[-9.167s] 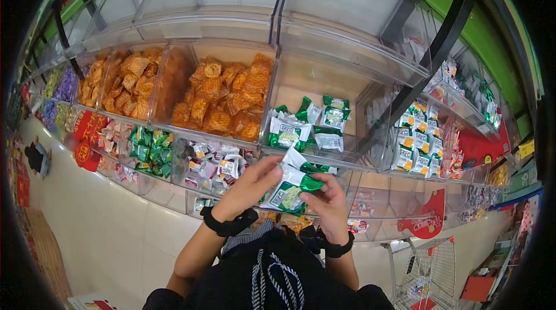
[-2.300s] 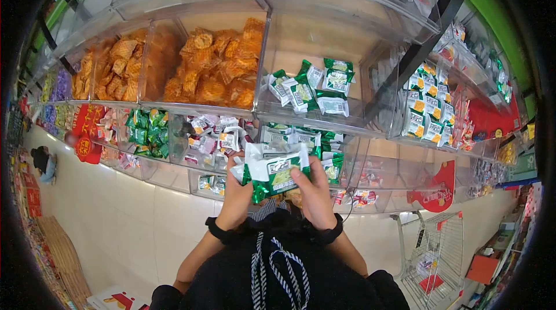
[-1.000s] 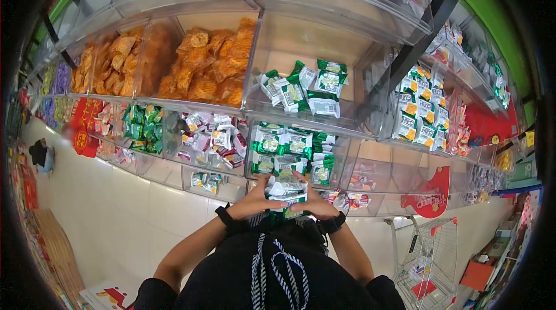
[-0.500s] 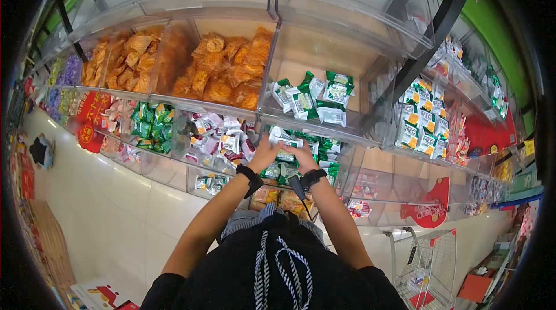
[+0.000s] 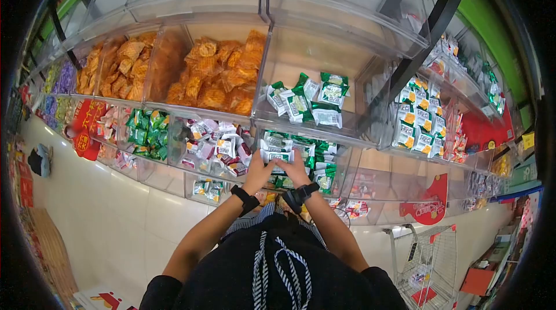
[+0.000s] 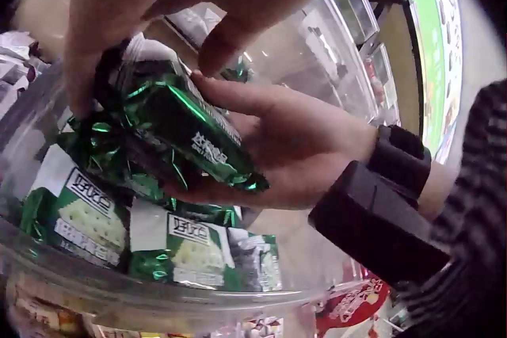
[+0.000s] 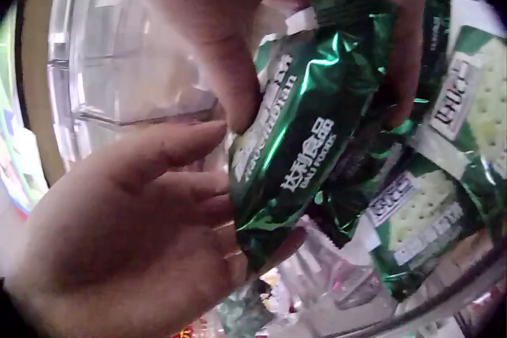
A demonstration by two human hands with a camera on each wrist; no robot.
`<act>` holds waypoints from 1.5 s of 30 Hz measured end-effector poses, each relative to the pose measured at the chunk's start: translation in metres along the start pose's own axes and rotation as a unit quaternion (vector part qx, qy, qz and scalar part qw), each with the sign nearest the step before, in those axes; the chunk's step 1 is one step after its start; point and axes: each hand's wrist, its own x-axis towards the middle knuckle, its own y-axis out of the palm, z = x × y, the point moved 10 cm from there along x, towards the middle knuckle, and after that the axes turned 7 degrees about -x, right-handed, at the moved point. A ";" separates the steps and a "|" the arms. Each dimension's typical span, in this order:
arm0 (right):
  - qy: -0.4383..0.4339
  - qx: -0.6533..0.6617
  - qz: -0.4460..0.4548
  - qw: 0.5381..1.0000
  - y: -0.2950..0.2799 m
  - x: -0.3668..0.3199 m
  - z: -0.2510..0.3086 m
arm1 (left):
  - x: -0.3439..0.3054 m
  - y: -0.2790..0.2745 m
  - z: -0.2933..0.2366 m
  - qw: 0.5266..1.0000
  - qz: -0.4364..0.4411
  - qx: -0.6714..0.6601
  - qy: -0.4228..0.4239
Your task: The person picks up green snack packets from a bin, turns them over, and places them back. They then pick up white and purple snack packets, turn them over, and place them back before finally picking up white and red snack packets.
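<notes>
1. Head view: At a store's clear candy and snack bins, a shopper's left hand point(image 5: 258, 174) and right hand point(image 5: 296, 172) meet around a green-and-white cracker packet point(image 5: 277, 158), each gripping it from its own side, over a lower bin point(image 5: 344, 165) stocked with matching packets point(image 5: 325, 174). In the upper bin point(image 5: 318, 55), a small group of green-and-white packs point(image 5: 296, 104) lies toward the front. Orange snacks in clear wrap point(image 5: 214, 72) fill the compartment to its left, with maroon-and-white packets point(image 5: 226, 148) beside the lower bin. A shopping cart point(image 5: 428, 263) stands on the floor at lower right, near a red sign point(image 5: 431, 203).

2. Left wrist view: The left hand reaches over the cracker packet from above, its fingers bent around one end, while the right hand cups it from the side, thumb on top and fingers beneath. A black device point(image 6: 380, 227) sits at the right wrist. Matching packets, pictured with square crackers, lie below, inside the bin's curved clear front.

3. Right wrist view: Thumb and fingers of the right hand pinch the wrapper, lettered "DALI FOODS." The left hand supports its far side, fingers apparently curled behind it, though blur and shadow obscure their tips.
</notes>
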 end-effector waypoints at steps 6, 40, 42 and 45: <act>0.066 0.092 0.014 0.993 0.004 -0.028 0.031 | -0.013 -0.007 -0.007 0.996 -0.061 0.063 0.031; 0.051 -0.117 0.009 0.992 -0.019 -0.068 0.054 | -0.037 0.029 -0.036 0.914 0.074 0.367 0.159; 0.092 -0.006 -0.020 0.996 -0.040 -0.062 0.035 | -0.034 0.031 -0.030 0.923 0.087 0.345 0.143; 0.138 0.187 -0.134 0.963 -0.084 -0.054 0.021 | -0.034 0.039 -0.011 0.929 0.119 0.329 0.117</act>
